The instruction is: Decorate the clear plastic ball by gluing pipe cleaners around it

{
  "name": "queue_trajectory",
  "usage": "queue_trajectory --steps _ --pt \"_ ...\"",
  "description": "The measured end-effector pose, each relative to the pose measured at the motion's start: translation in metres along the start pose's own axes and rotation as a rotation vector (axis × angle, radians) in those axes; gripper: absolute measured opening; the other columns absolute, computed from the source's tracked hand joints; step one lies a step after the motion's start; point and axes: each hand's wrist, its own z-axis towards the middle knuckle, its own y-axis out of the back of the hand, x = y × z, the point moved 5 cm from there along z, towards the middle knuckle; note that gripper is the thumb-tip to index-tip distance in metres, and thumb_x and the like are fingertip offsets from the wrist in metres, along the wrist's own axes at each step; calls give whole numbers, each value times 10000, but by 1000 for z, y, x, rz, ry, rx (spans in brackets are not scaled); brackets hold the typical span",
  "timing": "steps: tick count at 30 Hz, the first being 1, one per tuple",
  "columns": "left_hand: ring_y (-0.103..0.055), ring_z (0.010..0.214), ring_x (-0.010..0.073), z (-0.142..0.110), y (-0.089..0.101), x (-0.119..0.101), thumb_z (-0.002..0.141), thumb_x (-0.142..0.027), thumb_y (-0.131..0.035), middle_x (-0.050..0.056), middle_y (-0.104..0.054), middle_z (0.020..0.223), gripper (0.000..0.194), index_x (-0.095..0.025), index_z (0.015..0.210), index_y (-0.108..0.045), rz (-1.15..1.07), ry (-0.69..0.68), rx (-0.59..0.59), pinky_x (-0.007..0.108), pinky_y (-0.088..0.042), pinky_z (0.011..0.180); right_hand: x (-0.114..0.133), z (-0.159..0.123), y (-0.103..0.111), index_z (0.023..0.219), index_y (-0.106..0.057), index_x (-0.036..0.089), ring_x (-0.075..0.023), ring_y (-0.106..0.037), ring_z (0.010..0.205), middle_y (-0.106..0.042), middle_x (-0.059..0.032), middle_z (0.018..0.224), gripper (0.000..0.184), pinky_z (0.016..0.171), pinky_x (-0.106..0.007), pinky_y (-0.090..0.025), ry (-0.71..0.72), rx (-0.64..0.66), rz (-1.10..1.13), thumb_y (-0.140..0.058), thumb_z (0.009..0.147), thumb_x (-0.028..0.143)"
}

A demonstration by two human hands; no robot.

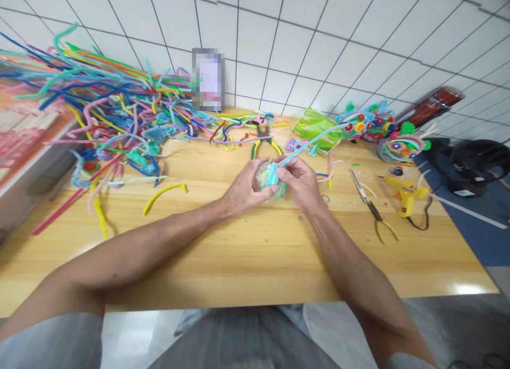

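Note:
My left hand (244, 189) is closed around a small round coil of pale green and blue pipe cleaners (266, 177), held just above the wooden table (247, 252). My right hand (300, 182) pinches a light blue pipe cleaner (314, 140) where it meets the coil. Its free end runs up and to the right. Both hands touch the coil at the table's middle.
A big heap of coloured pipe cleaners (111, 109) covers the back left. A loose yellow pipe cleaner (163, 192) lies left of my hands. Yellow-handled pliers (263, 140) lie behind, long-nose pliers (372, 204) and a yellow glue gun (404, 194) to the right, finished colourful figures (382, 130) at back right.

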Motion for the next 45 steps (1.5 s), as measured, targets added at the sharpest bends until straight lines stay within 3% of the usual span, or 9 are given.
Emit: queue_trajectory --steps 5,12,20,25,30,39,45 --pt "-658 1328 327 0 1 -6 901 -432 -744 156 -656 1415 658 -200 1469 -507 70 -120 -52 507 -545 1165 1 -1 0 897 -757 279 -198 -659 940 -775 -23 1174 396 853 -335 -560 -8 -36 -24 -927 738 599" --pt "-540 1488 350 0 5 -13 847 -298 -801 167 -570 1518 739 -245 1497 -454 104 -234 -64 562 -460 1260 -2 -2 -1 942 -728 277 -224 -686 1090 -747 -32 1260 426 932 -350 -581 -38 -40 -5 -934 730 585" --pt "-516 1526 356 0 6 -7 956 -489 -731 207 -543 1582 715 -192 1548 -461 95 -113 -29 577 -445 1281 -2 -2 -1 949 -755 277 -224 -695 1113 -752 -29 1228 390 1005 -363 -560 -35 0 -7 -958 724 523" --pt "-651 1370 329 2 6 -2 918 -484 -760 157 -655 1454 655 -205 1472 -548 79 53 -72 523 -538 1192 -1 -4 -3 946 -774 279 -232 -698 1125 -761 -30 1234 354 1040 -378 -551 -33 -2 -42 -928 756 535" --pt "-676 1298 310 0 5 -6 886 -443 -775 131 -676 1370 615 -215 1418 -567 65 -20 -96 501 -560 1142 -3 -5 -3 893 -775 287 -224 -697 1087 -770 -24 1235 321 988 -370 -573 -86 -41 34 -913 767 548" --pt "-589 1419 316 -1 7 -15 900 -350 -770 158 -600 1453 653 -234 1478 -489 103 -226 -77 531 -519 1200 -5 -6 -5 910 -755 274 -220 -692 1105 -765 -18 1247 326 993 -360 -564 -113 -80 79 -944 711 449" --pt "-556 1473 353 0 7 -11 893 -403 -788 184 -578 1529 742 -220 1536 -465 140 -146 -10 565 -482 1243 -6 -6 -5 959 -750 270 -223 -694 1078 -769 -25 1229 412 977 -361 -574 -137 -69 66 -968 675 473"
